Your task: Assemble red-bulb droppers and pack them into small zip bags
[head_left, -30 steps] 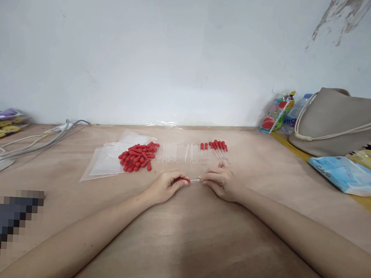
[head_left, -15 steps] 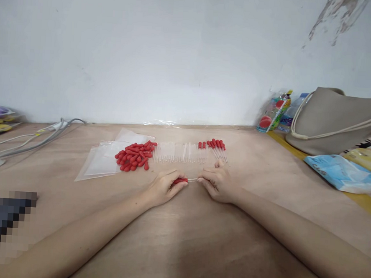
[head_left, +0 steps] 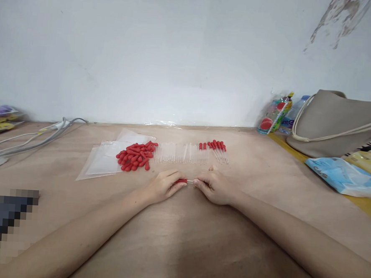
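My left hand [head_left: 167,185] pinches a red rubber dropper bulb [head_left: 181,181], its open end facing right. My right hand [head_left: 214,185] is closed on a thin clear glass dropper tube [head_left: 190,181]. The tube's left end meets the bulb's mouth; how deep it sits inside I cannot tell. Beyond the hands lies a pile of loose red bulbs [head_left: 135,156]. Beside it, a row of clear tubes [head_left: 175,152] is laid out side by side. To the right of that row are several droppers with red bulbs fitted [head_left: 217,147].
Clear plastic bags [head_left: 100,161] lie under and left of the bulb pile. Cables [head_left: 52,133] and a blurred dark object [head_left: 4,216] are at the left. On the right are a blue packet [head_left: 343,176], a grey bag [head_left: 337,123] and bottles [head_left: 273,115] against the wall.
My right hand has shifted slightly left, closer to my left hand, so less of the tube shows between them. The bulb stays in my left fingers.
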`<state>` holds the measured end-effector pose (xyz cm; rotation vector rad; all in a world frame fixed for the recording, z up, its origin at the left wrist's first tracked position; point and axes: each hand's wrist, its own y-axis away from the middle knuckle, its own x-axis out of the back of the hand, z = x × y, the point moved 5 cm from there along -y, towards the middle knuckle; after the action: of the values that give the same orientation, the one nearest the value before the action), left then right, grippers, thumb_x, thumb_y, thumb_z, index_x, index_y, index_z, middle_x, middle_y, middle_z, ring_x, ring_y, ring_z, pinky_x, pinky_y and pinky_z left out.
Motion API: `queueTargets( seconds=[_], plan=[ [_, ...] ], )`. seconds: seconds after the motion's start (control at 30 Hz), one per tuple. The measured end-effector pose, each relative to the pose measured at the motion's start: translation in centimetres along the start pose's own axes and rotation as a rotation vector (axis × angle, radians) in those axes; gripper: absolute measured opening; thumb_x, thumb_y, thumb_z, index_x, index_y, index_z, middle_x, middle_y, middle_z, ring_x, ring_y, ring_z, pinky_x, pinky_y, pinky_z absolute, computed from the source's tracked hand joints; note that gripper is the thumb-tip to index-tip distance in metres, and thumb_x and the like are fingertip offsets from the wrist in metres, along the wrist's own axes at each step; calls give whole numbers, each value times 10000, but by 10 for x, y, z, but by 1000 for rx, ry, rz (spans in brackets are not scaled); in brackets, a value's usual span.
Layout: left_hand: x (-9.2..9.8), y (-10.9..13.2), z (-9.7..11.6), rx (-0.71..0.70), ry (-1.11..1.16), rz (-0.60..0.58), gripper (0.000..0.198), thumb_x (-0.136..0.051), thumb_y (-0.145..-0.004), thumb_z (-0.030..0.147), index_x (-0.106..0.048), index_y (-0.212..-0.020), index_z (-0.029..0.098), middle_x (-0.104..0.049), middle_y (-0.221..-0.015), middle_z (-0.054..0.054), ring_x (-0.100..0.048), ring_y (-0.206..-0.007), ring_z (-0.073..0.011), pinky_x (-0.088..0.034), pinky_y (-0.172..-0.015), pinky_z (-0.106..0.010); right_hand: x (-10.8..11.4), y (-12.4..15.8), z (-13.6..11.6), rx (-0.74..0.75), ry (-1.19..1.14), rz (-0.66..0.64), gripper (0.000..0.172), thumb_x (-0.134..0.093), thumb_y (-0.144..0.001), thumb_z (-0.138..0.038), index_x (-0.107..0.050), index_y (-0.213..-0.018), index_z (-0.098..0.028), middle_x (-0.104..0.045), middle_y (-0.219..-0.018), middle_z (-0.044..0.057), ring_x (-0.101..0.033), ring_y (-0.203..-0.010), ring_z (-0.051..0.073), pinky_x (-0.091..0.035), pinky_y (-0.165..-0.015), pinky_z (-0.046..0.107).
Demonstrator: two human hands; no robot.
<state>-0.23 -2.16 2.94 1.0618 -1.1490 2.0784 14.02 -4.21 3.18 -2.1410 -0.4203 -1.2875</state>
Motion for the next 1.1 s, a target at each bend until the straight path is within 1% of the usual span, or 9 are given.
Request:
queueTargets(
  seconds=[0.1, 0.2, 0.27, 0.4, 0.47, 0.53, 0.63, 0.83, 1.1],
  plan=[
    [4, -1, -4, 14, 20, 32, 175, -453, -853, 254, -539, -987, 181, -602, -910, -64, -555, -827, -161, -441, -747, -289, 7, -2, -7, 29, 46, -5, 278, -431, -835, -224, -527, -581, -165, -570, -548, -32, -410, -486, 74, -289, -686, 290],
    [7, 0, -10, 120, 41, 125, 353, -524, -809, 273, -442, -1143, 191, -551, -1019, -82, -536, -862, -174, -452, -747, -313, 18, -5, -1, -22, 67, -42, 299, -463, -798, -239, -517, -514, -164, -503, -467, -40, -379, -446, 69, -294, -600, 255],
    [5, 0, -14, 186, 47, 130, 428, -543, -792, 282, -402, -1187, 199, -529, -1015, -78, -526, -813, -164, -460, -703, -305, 30, -9, 16, -147, 72, -1, 327, -461, -788, -280, -501, -485, -166, -480, -454, -30, -388, -448, 79, -270, -522, 233],
    [-1, -1, -14, 173, 30, 20, 221, -492, -818, 269, -532, -1023, 195, -535, -909, -51, -516, -725, -143, -447, -673, -289, 56, -17, 75, -555, 164, 255, 316, -470, -750, -336, -510, -481, -174, -538, -520, 5, -453, -500, 111, -260, -489, 234],
    [-1, -2, -14, 159, 19, 3, 173, -486, -822, 265, -560, -958, 189, -540, -883, -48, -516, -727, -146, -439, -671, -285, 57, -21, 101, -718, 210, 280, 254, -484, -715, -317, -548, -508, -183, -566, -537, 20, -480, -516, 129, -261, -492, 241],
    [0, -2, -14, 160, 22, 5, 154, -492, -819, 261, -571, -927, 185, -544, -869, -47, -517, -740, -150, -434, -674, -283, 54, -25, 118, -807, 252, 285, 262, -474, -711, -328, -561, -510, -185, -582, -540, 38, -507, -538, 148, -273, -508, 251],
    [1, -2, -13, 158, 38, 7, 141, -501, -814, 252, -579, -906, 179, -550, -865, -49, -521, -751, -152, -431, -678, -282, 45, -30, 128, -845, 316, 267, 266, -463, -713, -323, -584, -519, -187, -601, -556, 59, -547, -586, 178, -303, -545, 270],
    [1, -2, -13, 155, 45, 9, 143, -503, -814, 258, -582, -906, 182, -546, -865, -45, -518, -734, -145, -425, -662, -273, 39, -33, 126, -852, 415, 227, 257, -465, -729, -331, -652, -649, -173, -637, -661, 109, -590, -710, 234, -348, -632, 318],
    [0, -1, -14, 169, 24, -17, 171, -497, -823, 303, -566, -928, 187, -535, -878, -35, -494, -681, -123, -424, -637, -264, 34, -34, 129, -882, 352, 161, 275, -464, -712, -383, -642, -661, -179, -629, -672, 78, -576, -695, 215, -343, -623, 295]
  ],
)
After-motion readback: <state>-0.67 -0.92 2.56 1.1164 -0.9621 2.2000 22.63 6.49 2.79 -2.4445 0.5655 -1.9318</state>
